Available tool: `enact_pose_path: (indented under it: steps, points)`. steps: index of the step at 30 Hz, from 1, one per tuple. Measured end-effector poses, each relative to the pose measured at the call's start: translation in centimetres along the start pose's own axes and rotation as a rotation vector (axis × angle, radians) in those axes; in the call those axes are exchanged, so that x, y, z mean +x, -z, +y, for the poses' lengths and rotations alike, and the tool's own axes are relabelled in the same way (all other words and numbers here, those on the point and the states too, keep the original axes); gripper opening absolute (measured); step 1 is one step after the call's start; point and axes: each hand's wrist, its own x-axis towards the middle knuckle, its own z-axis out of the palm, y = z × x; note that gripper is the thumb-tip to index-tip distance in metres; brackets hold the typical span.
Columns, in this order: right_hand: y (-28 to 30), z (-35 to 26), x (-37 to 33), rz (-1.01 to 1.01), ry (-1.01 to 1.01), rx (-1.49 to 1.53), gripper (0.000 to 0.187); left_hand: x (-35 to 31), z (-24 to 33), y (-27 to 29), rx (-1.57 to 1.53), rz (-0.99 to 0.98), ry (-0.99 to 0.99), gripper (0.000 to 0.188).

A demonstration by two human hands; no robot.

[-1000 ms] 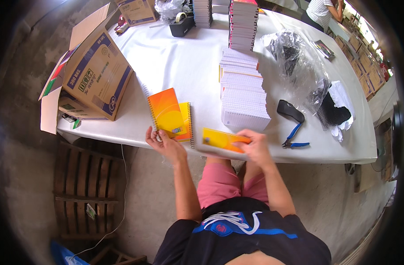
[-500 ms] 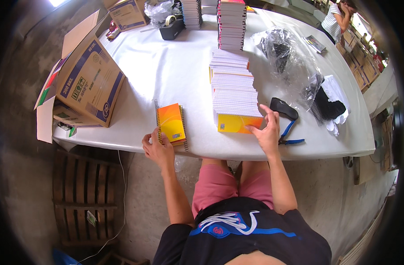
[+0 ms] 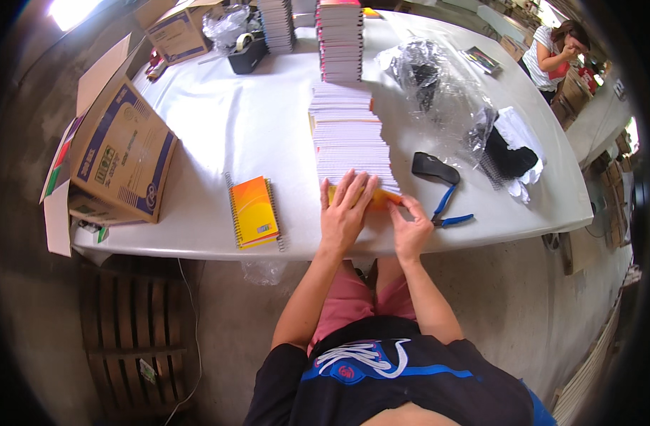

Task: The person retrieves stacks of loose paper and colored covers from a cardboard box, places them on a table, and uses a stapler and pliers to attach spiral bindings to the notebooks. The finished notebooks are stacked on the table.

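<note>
A long row of white-paged booklets (image 3: 350, 138) leans on the table in front of me, the nearest with a yellow-orange cover (image 3: 380, 201). My left hand (image 3: 345, 216) lies over that front cover, its fingers stretched out and touching the row's near end. At the cover's right edge, my right hand (image 3: 412, 231) pinches the front booklet between thumb and fingers. To the left lies a small pile of yellow-orange spiral notebooks (image 3: 254, 211) with dark coils; neither hand touches it. Right of the row are blue-handled pliers (image 3: 447, 206) and a black stapler-like tool (image 3: 435, 168).
An open cardboard box (image 3: 126, 153) stands at the left edge. Stacks of spiral notebooks (image 3: 341, 42) and a tape dispenser (image 3: 247, 53) are at the back. Clear plastic wrap (image 3: 438, 92) and black cloth (image 3: 509, 160) lie right. Another person (image 3: 552, 57) is beyond the table.
My left hand has left the spiral notebooks and moved right onto the row's front booklet. My right hand has stayed at that booklet's right edge, its fingers now drawn in. The view has shifted slightly.
</note>
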Motion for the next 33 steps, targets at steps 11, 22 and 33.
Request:
enact_pose_path:
  steps: [11,22,33]
  points:
    - [0.3,0.3,-1.6,-0.125,0.15,0.088,0.019,0.1,-0.9,-0.7,-0.021,0.093,-0.094,0.043]
    - [0.4,-0.7,-4.3,-0.262,0.133,0.132,0.038,0.0,-1.6,-0.9,-0.023,0.123,-0.159,0.04]
    - [0.1,-0.1,-3.2,-0.276,0.045,0.187,0.037,0.3,-1.3,-0.4,-0.026,0.095,-0.133,0.044]
